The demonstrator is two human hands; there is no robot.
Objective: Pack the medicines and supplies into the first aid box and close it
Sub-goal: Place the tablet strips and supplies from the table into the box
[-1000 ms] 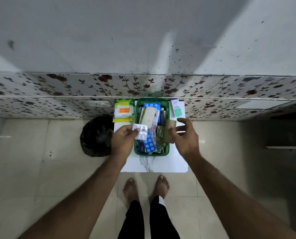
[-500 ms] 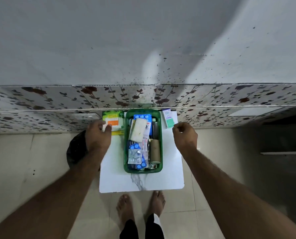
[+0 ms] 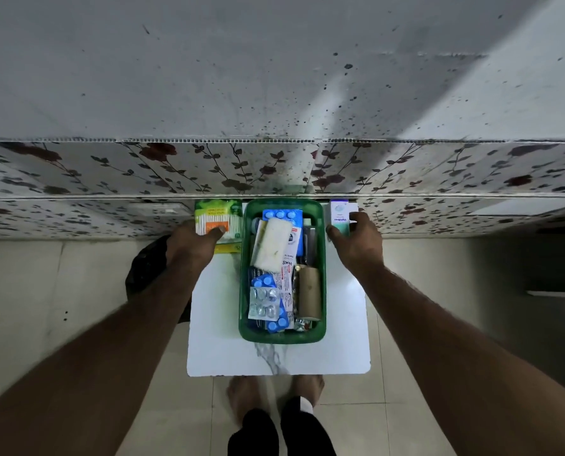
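Observation:
A green first aid box (image 3: 322, 274) stands open on a small white table (image 3: 274, 360). It holds blue pill strips (image 3: 281, 214), a silver blister pack (image 3: 264, 302), a white gauze pad (image 3: 273, 244), a brown bandage roll (image 3: 310, 292) and other packets. My left hand (image 3: 193, 243) grips a green-and-orange pack of cotton buds (image 3: 218, 216) left of the box. My right hand (image 3: 355, 240) closes its thumb and fingers around a small white-and-teal medicine carton (image 3: 338, 215) right of the box.
A yellow packet (image 3: 228, 247) lies under the cotton buds pack. A black bag (image 3: 144, 268) sits on the tiled floor left of the table. A floral-patterned wall (image 3: 274, 169) rises directly behind the table. My bare feet (image 3: 274, 396) stand at the table's near edge.
My left hand dropped the silver blister pack into the box and moved left onto the cotton buds pack. My right hand left the bandage roll in the box and reached the carton.

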